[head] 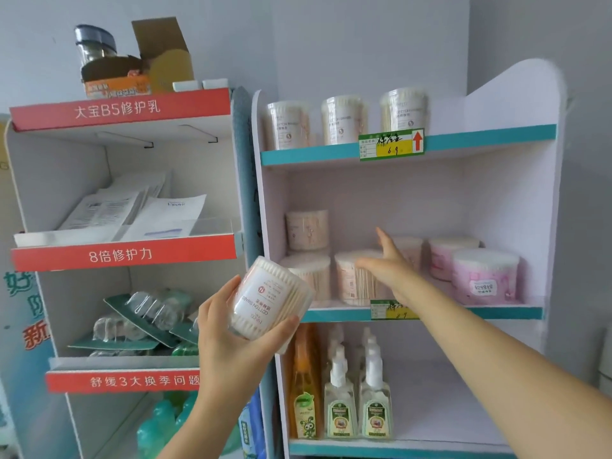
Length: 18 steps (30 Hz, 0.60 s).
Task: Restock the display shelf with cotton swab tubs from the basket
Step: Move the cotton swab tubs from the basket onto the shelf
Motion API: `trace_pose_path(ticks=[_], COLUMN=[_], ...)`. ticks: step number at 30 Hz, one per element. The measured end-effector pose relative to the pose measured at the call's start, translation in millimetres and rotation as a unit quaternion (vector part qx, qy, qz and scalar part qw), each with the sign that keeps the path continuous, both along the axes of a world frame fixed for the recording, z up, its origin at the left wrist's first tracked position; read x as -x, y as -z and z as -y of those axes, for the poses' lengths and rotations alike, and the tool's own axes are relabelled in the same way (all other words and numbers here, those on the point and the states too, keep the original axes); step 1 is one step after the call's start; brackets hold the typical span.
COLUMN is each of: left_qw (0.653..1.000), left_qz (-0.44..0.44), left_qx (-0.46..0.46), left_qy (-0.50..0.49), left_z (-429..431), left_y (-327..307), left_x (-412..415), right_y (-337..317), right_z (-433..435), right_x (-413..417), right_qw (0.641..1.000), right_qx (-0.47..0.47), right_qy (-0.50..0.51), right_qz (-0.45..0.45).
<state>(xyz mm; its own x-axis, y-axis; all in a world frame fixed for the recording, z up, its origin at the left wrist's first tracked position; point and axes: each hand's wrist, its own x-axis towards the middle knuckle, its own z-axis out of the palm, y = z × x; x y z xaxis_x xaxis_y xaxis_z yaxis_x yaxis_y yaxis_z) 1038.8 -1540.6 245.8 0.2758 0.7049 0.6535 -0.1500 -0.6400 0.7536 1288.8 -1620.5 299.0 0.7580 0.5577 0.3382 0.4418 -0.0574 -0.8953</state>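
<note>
Holding a clear round plastic tub of white cotton swabs (271, 299), the left hand (228, 342) curls fingers and thumb round its wall; head view shows its long axis tilted up-right. Middle tier of the white, teal-edged display shelf (496, 313) lies up and right of that grip; right hand (387, 271), nearer, is stretched in straight-fingered, empty, by the shelved tubs (346, 279).

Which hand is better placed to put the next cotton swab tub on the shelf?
Likely the left hand: it grips a tub just before the middle shelf. The right hand is open and holds nothing.
</note>
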Motion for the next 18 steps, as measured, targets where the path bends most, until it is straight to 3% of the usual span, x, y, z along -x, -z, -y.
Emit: trace_pose_path(ticks=[5, 11, 15, 18], left_qw=[1.000, 1.000, 1.000, 1.000], left_qz=[-0.001, -0.001, -0.005, 0.006], left_qx=[-0.004, 0.009, 0.013, 0.024], left_qy=[-0.002, 0.008, 0.004, 0.001], left_z=[2, 7, 2, -1], left_y=[3, 4, 1, -2], left_x=[-7, -15, -14, -14], right_y=[-11, -12, -6, -5], right_z=[17, 3, -5, 2], right_x=[-10, 7, 12, 7], right_qw=[1.000, 0.951, 0.940, 0.946], right_qx=[-0.010, 0.227, 0.233, 0.217], right_qy=[0.020, 0.103, 0.132, 0.099], right_qz=[-0.008, 0.181, 0.212, 0.221])
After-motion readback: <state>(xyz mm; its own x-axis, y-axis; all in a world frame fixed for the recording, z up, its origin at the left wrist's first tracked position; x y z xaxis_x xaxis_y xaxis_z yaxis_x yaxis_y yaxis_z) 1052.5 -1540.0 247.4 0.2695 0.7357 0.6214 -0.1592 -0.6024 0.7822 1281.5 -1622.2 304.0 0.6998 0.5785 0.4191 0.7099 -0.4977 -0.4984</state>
